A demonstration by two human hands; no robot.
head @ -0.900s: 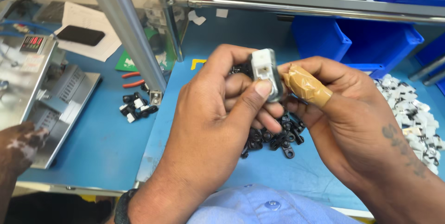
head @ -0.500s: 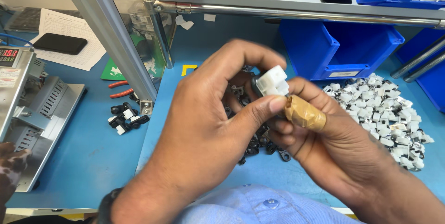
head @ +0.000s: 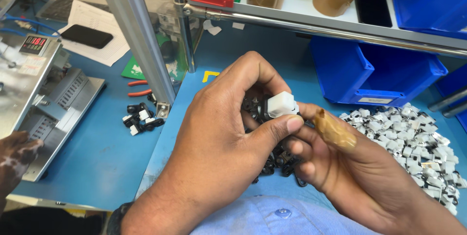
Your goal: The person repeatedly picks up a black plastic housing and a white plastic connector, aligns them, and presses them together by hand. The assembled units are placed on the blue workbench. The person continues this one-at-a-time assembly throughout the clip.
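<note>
Fig.: worker's own body, seen from head cam. Left hand (head: 214,152) bare, no glove, no ring visible; a dark band, prob. watch or strap, sits at the wrist near the lower frame edge. Right hand (head: 360,171) bare except for one tan, rubbery finger cot (head: 335,130), wrinkled and semi-translucent, over one digit. Light-blue shirt (head: 272,218) at bottom centre, w/ one small round button in matching blue. Forearms uncovered; no sleeve cuffs visible.

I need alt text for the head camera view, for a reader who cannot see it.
Two hands, left hand and right hand, hold a small white plastic part above a pile of black parts on a blue table. A heap of white parts lies to the right.
</note>
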